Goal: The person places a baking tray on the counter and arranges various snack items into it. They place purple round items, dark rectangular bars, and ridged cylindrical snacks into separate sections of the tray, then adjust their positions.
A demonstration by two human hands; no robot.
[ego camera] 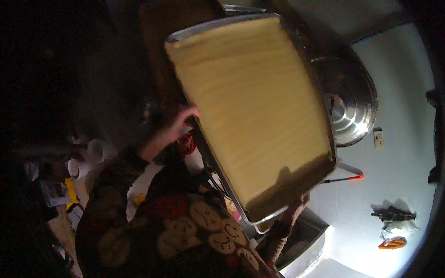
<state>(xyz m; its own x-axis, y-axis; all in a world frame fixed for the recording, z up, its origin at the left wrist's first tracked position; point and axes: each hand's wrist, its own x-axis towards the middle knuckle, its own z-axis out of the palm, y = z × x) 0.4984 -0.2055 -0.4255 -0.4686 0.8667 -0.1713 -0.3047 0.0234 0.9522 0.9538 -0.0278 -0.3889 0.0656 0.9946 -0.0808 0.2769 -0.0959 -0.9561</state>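
A large rectangular metal sheet pan (227,23), filled with a flat, pale yellow layer (250,111) that looks like batter or cake, is held up before my body. My left hand (189,113) grips the pan's long side at the left of the picture. At the lower right, my right hand (300,201) holds the pan near its short end, its fingers mostly hidden beneath or behind the rim. A shadow falls across the yellow layer at that end. The view is dim and somewhat blurred.
Beyond the pan, a round shiny metal lid or bowl (351,107) stands against the pale wall (393,156), beside a wall outlet (378,138). A metal basin or box (313,239) lies at lower right. White containers (73,168) are at the left. Bags (398,229) hang on the wall.
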